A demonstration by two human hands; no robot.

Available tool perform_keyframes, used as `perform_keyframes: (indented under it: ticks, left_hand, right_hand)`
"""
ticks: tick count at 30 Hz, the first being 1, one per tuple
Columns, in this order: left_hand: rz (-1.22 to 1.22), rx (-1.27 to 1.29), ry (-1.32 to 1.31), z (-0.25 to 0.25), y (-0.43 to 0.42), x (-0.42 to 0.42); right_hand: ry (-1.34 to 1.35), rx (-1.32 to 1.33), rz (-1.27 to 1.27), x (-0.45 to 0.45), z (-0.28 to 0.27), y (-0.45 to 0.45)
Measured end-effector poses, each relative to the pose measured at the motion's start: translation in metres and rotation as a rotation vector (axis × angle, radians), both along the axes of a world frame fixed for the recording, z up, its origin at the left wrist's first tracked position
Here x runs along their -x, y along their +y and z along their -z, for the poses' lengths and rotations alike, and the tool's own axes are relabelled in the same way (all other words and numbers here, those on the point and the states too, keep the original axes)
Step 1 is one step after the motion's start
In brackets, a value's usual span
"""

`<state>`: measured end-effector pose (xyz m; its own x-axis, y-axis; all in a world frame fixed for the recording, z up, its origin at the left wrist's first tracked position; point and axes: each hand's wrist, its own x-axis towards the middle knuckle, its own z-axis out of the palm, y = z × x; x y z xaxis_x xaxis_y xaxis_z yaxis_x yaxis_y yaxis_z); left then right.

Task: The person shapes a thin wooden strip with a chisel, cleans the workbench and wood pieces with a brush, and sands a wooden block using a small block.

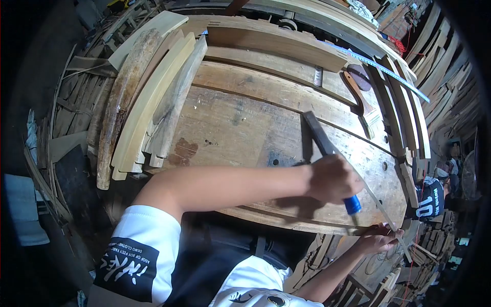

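We see the left grip (332, 176) as a fist, closed around a dark bar-like tool (318, 134), which slants above the desk (230, 128) with its blue end (353, 204) toward the near edge. Beside this fist passes a thin pale strip (379, 204); it crosses the near right corner of the desk, and its end goes out past the edge. There the right grip (379, 238) holds it between bent fingers; we cannot tell if the left grip touches it also. To work well, we think the right grip should pinch the strip firmly without bending it, because the part past the edge seems to have no support. The blue end points near to the right grip, so in our judgement the left grip should move slowly, and the right fingers should rest away from its line. Further out, a brush (362, 105), a measuring tape (378, 67) and a long board (276, 47) lie on the far side; we should rather watch the lengths of wood (146, 112) close to our left elbow.
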<state>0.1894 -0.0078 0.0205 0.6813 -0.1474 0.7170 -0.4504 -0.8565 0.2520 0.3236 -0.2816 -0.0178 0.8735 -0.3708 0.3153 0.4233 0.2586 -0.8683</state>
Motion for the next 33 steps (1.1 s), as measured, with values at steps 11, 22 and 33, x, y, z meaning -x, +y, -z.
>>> perform_keyframes:
  ticks: [11, 22, 33]
  left_hand:
    - [0.061, 0.033, -0.018, -0.007, -0.016, 0.011]
    - [0.059, 0.039, 0.116, -0.007, -0.014, 0.008]
    - [0.086, -0.067, 0.159, -0.004, 0.003, 0.004]
  right_hand:
    - [0.026, -0.034, -0.005, 0.000, -0.002, 0.004]
    - [0.059, 0.010, 0.036, 0.009, -0.009, 0.011]
    - [0.110, 0.081, 0.095, 0.014, -0.019, 0.022]
